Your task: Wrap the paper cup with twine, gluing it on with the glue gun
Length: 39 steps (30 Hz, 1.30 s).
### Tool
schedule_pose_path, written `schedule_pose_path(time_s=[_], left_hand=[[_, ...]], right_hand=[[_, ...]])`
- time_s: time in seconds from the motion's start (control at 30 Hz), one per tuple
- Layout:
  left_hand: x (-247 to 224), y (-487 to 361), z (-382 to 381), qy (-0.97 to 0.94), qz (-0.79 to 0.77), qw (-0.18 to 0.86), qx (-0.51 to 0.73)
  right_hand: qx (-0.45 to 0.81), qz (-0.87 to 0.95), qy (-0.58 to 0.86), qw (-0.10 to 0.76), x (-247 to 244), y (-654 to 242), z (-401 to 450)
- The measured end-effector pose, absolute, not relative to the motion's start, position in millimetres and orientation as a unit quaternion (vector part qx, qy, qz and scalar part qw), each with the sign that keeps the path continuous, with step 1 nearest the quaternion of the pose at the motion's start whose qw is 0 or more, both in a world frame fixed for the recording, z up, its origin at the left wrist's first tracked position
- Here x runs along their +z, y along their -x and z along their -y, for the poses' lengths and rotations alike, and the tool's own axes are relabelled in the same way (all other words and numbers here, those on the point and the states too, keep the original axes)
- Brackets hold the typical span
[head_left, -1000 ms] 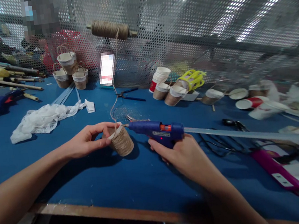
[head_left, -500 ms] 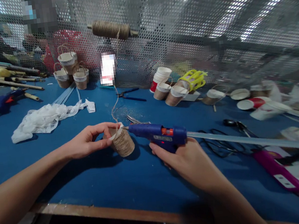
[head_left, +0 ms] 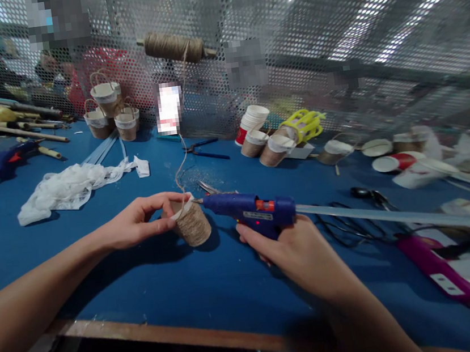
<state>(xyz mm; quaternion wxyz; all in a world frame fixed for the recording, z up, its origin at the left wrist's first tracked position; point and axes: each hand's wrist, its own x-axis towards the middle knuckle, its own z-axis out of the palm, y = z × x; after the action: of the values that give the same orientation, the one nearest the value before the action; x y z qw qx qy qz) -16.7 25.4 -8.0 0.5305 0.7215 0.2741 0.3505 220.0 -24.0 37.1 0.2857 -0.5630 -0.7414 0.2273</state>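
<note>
My left hand (head_left: 148, 218) grips the rim of a paper cup (head_left: 194, 226) wrapped in jute twine, tilted with its mouth toward the hand. A loose strand of twine (head_left: 181, 162) rises from the cup's rim toward a twine spool (head_left: 174, 46) on the mesh panel. In my right hand (head_left: 286, 244) is a blue glue gun (head_left: 247, 206), its nozzle at the cup's rim; whether it touches cannot be made out. A long clear glue stick (head_left: 363, 214) sticks out of the gun's back, and a small red light shows on its side.
White lace fabric (head_left: 69, 188) lies at the left, near finished twine cups (head_left: 107, 97) with handles. Behind the cup are scissors (head_left: 208, 187) and blue-handled pliers (head_left: 208, 149). Stacked paper cups (head_left: 254, 119) stand at the back right; a purple power strip (head_left: 439, 271) lies at the right.
The glue gun has shifted very slightly to the right, its nozzle still by the rim. The left hand and the cup look almost unmoved.
</note>
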Motion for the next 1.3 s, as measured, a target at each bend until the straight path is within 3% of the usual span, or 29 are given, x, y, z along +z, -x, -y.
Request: schedule_pose_path(time_s=[0.5,1.3], left_hand=[[-7.9,17.5,-25.7,-0.733,-0.276,0.518,0.345],[-7.8,17.0,-25.8,-0.72,-0.27,0.535,0.351]], right_hand=[[0.299,0.693,0.593,0.281,42.0,-219.7,25.0],[0.244,0.734,0.569,0.278,40.9,-217.5,27.1]])
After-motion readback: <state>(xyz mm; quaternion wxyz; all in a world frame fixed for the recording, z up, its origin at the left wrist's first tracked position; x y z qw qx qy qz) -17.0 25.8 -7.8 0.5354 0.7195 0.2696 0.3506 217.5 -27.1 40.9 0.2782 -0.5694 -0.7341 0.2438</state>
